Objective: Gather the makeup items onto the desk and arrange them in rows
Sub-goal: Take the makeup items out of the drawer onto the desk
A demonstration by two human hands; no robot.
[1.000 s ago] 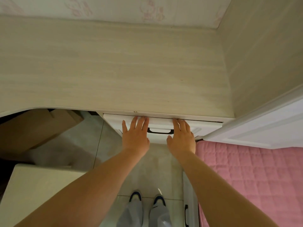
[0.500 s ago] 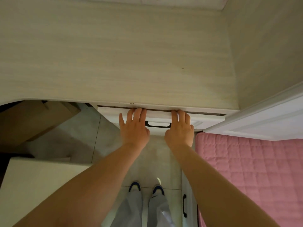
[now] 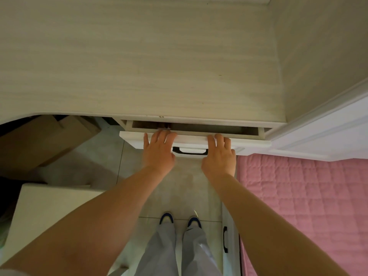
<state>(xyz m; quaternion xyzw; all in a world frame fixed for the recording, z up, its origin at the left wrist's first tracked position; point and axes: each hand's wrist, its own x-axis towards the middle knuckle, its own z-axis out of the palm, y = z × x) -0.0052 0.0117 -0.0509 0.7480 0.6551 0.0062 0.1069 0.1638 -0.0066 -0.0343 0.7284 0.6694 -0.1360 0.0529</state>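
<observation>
Both: left hand, right hand grip drawer edge; drawer now ajar.

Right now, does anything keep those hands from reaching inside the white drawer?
Yes: the white drawer is open only a crack, and the pale wood-grain desktop overhangs the narrow gap. The left hand and right hand hold its front edge. No makeup shows.

You have pulled the drawer a little way out from under the tabletop. A dark gap now shows behind its front.
</observation>
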